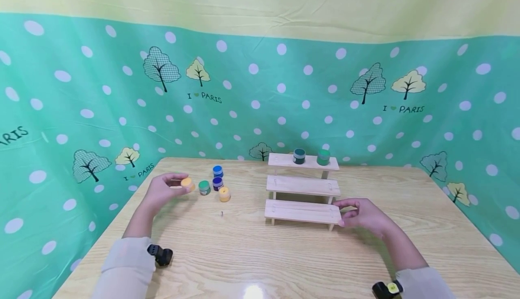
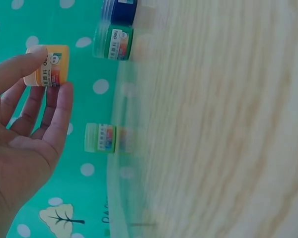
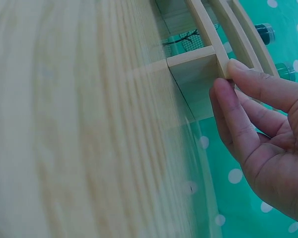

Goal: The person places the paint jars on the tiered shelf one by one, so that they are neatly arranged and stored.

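Observation:
My left hand [image 1: 160, 193] grips a small yellow-orange paint jar [image 2: 53, 65] between thumb and fingers, lifted off the table in the left wrist view. Just right of it in the head view stand a green jar [image 1: 204, 188], a dark blue jar [image 1: 217, 183], a blue jar [image 1: 217, 171] and another yellow-orange jar [image 1: 224, 194]. My right hand [image 1: 364, 215] pinches the right end of the lowest step of a three-step wooden stand [image 1: 302, 212]. On the top step sit a dark teal jar [image 1: 299, 156] and a green jar [image 1: 323, 157].
A light green jar [image 2: 100, 138] shows in the left wrist view, mostly covered by the left hand in the head view. One tiny dark bit [image 1: 221, 214] lies on the wooden table [image 1: 260, 258]. Behind hangs a polka-dotted green curtain [image 1: 239, 77].

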